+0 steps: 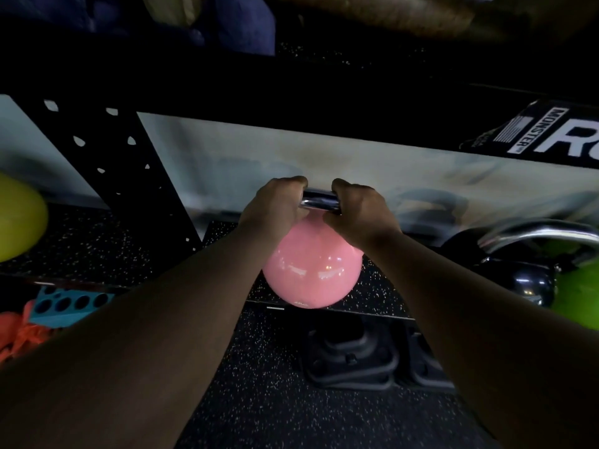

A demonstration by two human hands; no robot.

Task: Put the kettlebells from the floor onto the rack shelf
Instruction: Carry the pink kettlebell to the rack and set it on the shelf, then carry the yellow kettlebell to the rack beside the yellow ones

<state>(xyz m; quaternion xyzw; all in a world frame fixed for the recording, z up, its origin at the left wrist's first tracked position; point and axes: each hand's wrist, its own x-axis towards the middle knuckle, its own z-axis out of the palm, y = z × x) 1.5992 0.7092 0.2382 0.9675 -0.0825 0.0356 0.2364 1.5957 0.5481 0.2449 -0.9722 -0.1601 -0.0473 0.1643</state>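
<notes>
Both hands are closed around the chrome handle (319,202) of a pink kettlebell (312,270), side by side with a short bare stretch of handle showing between them. The left hand (275,202) wraps the handle's left end and the right hand (359,209) its right end, fingers curled over the far side, both forearms reaching in from the bottom corners of the view. The pink kettlebell hangs upright below the hands, its round body over the front edge of the speckled rack shelf (372,303); whether its base touches the shelf or is held just above it cannot be told. The black speckled floor (259,400) lies below that edge. On the same shelf to the right stand a black kettlebell (522,280) and, just beside it at the frame edge, a green kettlebell (577,286), with a chrome handle (538,234) arching above them; which of the two it belongs to is unclear. A black perforated rack upright (129,163) slants down to the left of the hands, and a black crossbeam (324,98) with white lettering runs above. At the far left sits a yellow-green ball (19,218), with a teal block with round holes (71,306) and orange material (19,332) below it. Dark moulded shapes (350,354) rest on the floor under the shelf, too dim to identify.
</notes>
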